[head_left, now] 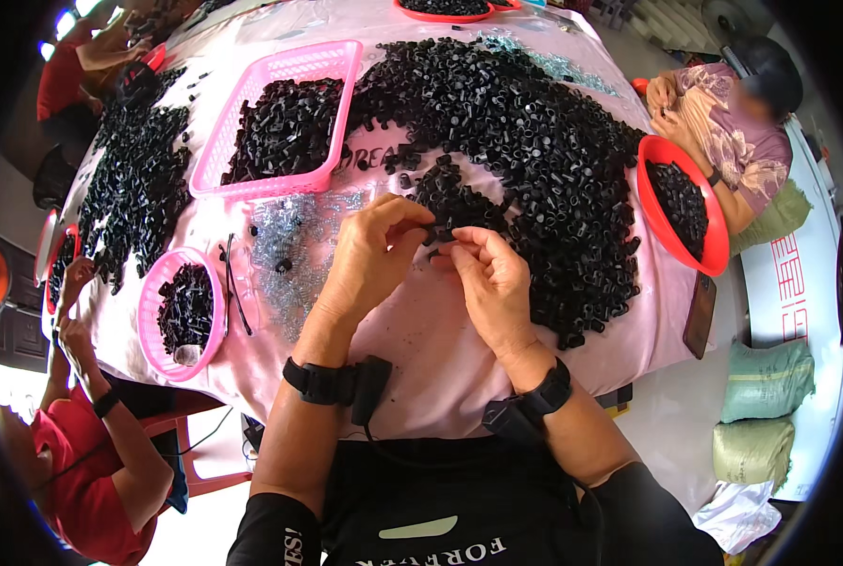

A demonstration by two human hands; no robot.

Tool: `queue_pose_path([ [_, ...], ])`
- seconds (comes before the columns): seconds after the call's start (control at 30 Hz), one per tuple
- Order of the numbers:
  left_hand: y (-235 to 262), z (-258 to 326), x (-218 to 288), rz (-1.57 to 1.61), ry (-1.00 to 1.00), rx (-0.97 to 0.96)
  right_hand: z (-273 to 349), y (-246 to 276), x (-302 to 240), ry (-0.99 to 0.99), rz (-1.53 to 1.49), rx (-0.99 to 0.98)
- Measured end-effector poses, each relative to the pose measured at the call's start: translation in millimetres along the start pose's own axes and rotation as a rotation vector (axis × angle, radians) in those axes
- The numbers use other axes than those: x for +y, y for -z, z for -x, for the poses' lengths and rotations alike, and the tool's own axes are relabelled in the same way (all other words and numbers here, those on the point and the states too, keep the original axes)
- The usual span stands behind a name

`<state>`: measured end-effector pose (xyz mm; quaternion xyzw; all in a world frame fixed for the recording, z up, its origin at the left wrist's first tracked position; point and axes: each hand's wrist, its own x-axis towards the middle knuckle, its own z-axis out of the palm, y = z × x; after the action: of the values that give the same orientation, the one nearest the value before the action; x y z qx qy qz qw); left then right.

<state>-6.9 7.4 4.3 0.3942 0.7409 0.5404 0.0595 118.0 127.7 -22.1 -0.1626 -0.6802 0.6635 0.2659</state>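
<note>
My left hand (369, 247) is closed in a pinch, thumb against fingertips, on a small black plastic part (430, 232). Close beside it, my right hand (495, 283) also pinches with thumb and fingers. What sits between the right fingertips is too small to make out. Both hands hover over the pink cloth at the near edge of a small heap of black plastic parts (454, 193). Behind and to the right spreads a large pile of short, hollow black caps (563, 189). Tiny clear pieces (294, 250) lie scattered left of my left hand.
A pink rectangular basket (344, 123) and a pink round basket (221, 307) hold black parts. Black tweezers (235, 288) lie between. At right are a red basin (718, 212) and a phone (700, 316). Co-workers (733, 141) sit around the table, one close at left (91, 472).
</note>
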Motion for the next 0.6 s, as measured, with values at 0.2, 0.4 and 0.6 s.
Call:
queue_pose_path([
  [0.2,0.3,2.6,7.9,0.021,-0.031,-0.158,0.4,-0.4,-3.7,0.013,-0.016,-0.022],
  [0.4,14.0,-4.4,-15.8,-0.249,-0.074,0.322,1.1,-1.1,-4.4,0.064,0.108,0.024],
  [0.6,37.1,-2.7,-38.2,-0.463,0.023,0.378,-0.9,3.6,0.3,0.183,0.193,-0.018],
])
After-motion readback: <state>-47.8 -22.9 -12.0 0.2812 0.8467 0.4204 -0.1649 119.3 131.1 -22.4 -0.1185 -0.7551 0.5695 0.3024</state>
